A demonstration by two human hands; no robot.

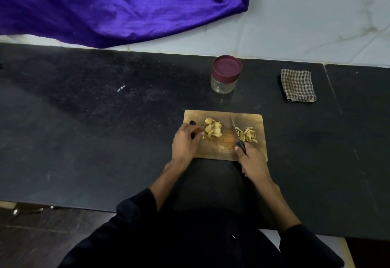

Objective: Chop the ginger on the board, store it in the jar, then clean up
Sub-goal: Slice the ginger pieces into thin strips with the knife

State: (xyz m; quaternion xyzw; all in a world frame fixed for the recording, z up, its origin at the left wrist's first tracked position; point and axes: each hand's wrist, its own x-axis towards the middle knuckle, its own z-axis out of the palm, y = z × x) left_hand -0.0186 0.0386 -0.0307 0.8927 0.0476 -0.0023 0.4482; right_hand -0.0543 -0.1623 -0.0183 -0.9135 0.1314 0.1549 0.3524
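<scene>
rectangular wooden chopping board point(223, 155) lies on black speckled stone counter point(105, 130), its near edge close to the person. two heaps of pale yellow ginger on it: thick round slices of ginger point(213, 129) left of centre, piled loosely, some showing flat cut faces; thin strips of chopped ginger point(248, 134) on the right part, short matchstick-like pieces in a small scatter. a bare patch of board lies between the heaps.

right hand point(254, 165) has its fingers wrapped round the black handle of a steel-bladed kitchen knife point(235, 131); blade points away from the person, lying along the left side of the strips, tip toward the far edge of the board. left hand point(185, 143) rests on the left end of the board, fingers curled, fingertips just beside the slices; whether it pinches a piece, cannot tell. dark sleeves pushed up on both forearms.

clear glass jar with maroon plastic lid point(225, 75) stands upright beyond the board, lid on, a few pale bits visible at the bottom. folded brown-and-white checked cloth point(298, 85) lies to the right of the jar, well apart. purple satin fabric point(116, 6) hangs over the white marbled wall tiles point(316, 18) behind.
</scene>
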